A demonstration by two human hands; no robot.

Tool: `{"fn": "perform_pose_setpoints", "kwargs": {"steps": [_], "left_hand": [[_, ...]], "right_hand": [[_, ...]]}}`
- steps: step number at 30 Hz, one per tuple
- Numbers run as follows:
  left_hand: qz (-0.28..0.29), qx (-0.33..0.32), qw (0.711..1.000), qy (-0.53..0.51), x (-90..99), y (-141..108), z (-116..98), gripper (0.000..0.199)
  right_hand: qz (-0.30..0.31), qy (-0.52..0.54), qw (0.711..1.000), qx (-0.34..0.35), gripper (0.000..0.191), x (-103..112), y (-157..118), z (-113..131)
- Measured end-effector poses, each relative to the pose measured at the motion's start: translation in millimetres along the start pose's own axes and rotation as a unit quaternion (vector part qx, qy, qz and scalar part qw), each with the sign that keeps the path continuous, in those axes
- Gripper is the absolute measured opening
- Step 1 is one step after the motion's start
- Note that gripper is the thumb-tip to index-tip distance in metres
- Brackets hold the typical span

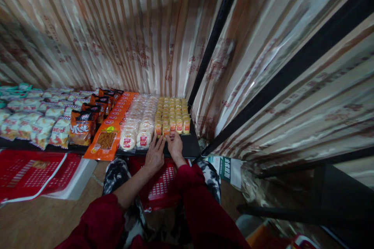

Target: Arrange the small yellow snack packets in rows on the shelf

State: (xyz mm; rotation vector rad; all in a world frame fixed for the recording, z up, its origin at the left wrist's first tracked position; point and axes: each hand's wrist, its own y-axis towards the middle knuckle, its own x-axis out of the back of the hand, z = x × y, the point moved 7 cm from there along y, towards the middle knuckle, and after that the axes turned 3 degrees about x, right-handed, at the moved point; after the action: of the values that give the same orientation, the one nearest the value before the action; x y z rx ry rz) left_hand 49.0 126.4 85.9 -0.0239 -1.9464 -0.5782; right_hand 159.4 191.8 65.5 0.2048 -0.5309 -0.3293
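Note:
Small yellow wrapped snacks (178,111) stand in close rows at the right end of a black shelf (191,144). At their front edge, my left hand (155,155) reaches in with its fingers extended and slightly apart, fingertips against the front packs. Beside it, my right hand (175,147) has its fingers closed at a front yellow snack pack (166,130), which sits a little forward of its neighbours. The fingertips partly cover the lower front packs. Just left of these lie two rows of round white wrapped biscuits (145,134) with red labels.
Flat orange snack bags (106,138), dark orange bags (80,128) and pale bags (41,130) continue leftward. Below are a red basket (163,184) between my knees and another red basket (35,171) at left. Black frame bars (214,39) and plastic-covered walls (157,27) enclose the shelf.

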Motion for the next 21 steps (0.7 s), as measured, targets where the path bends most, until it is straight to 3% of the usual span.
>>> {"fn": "perform_pose_setpoints", "kwargs": {"steps": [8,14,21], "left_hand": [[0.022,-0.009,1.0,0.012,-9.1,-1,-1,0.059],[0.032,-0.013,0.999,0.015,-11.4,-1,-1,0.054],[0.025,-0.01,1.0,0.004,-16.3,0,3,0.053]], "right_hand": [[0.001,-0.01,0.999,0.043,0.005,-2,-4,2],[-0.02,-0.08,0.994,0.078,0.006,2,-9,7],[-0.006,-0.092,0.993,0.071,0.007,-1,-9,8]]}}
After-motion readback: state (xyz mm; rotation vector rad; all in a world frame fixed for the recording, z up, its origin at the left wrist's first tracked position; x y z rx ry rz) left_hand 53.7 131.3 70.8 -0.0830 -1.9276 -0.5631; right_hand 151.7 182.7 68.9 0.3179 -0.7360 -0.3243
